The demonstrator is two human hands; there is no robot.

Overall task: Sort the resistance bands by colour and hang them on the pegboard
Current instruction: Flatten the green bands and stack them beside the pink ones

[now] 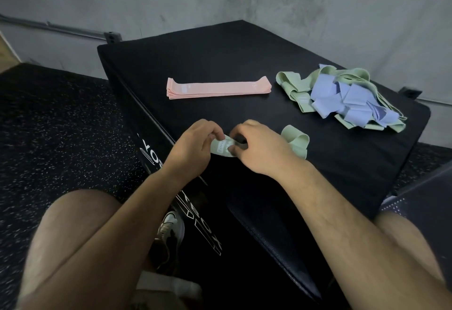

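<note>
On the left half of the black padded box (244,53), the pink bands (219,88) lie flattened and stacked one on another with their ends lined up, which reads as a finished colour group parked out of the way so it can be lifted as one bundle. Nearer the front edge, the left hand (195,145) curls its thumb and fingertips into a pinch on one end of a green band (221,147), holding that end steady just above the box top. The band's printed label faces up between the two hands, and it looks as if the person is smoothing or flattening this end so the band will lie flat like the pink ones. The right hand (259,148) pinches the same band just beside the left, thumb pressed on the label side and fingers curled over, while the rest of the band trails out past the wrist and ends in a loose loop resting on the box. Farther right, well apart from the pink stack, the mixed heap (342,99) of green and blue bands lies tangled together, the blue mostly on top, evidently the unsorted supply from which greens are being drawn. The pegboard is not in view, so by my judgement sorting is underway and hanging has yet to begin.
</note>
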